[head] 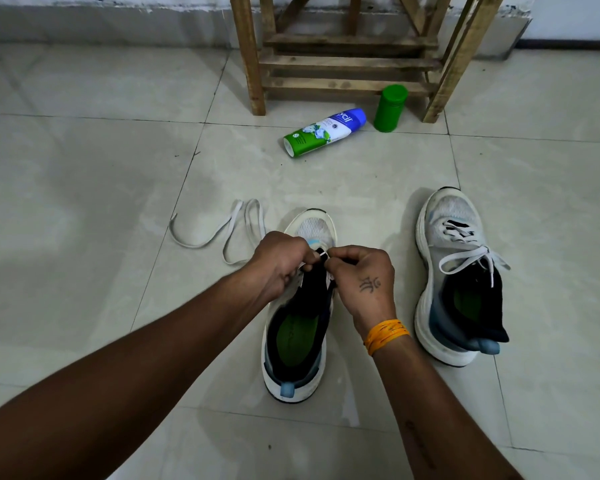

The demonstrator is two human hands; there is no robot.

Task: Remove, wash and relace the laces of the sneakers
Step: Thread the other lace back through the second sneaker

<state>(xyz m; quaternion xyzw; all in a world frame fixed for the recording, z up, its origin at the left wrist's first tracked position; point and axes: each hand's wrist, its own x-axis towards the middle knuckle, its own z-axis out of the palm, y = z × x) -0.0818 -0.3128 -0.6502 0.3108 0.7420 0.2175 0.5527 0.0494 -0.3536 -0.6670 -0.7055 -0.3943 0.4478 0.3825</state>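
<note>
A white sneaker (pixel 297 341) with a green insole and black tongue stands on the floor in the middle, toe pointing away. Its white lace (pixel 222 230) trails loose on the tiles to the left. My left hand (pixel 281 261) and my right hand (pixel 361 278) meet over the sneaker's front eyelets, each with curled fingers pinching the lace; the lace tip shows between them. The eyelets themselves are hidden under my hands. A second white sneaker (pixel 458 271) stands to the right, still laced and tied.
A blue, white and green bottle (pixel 324 132) lies on its side on the tiled floor beyond the sneakers. A green cylindrical container (pixel 390 108) stands next to it. A wooden stool frame (pixel 350 53) stands against the wall behind them.
</note>
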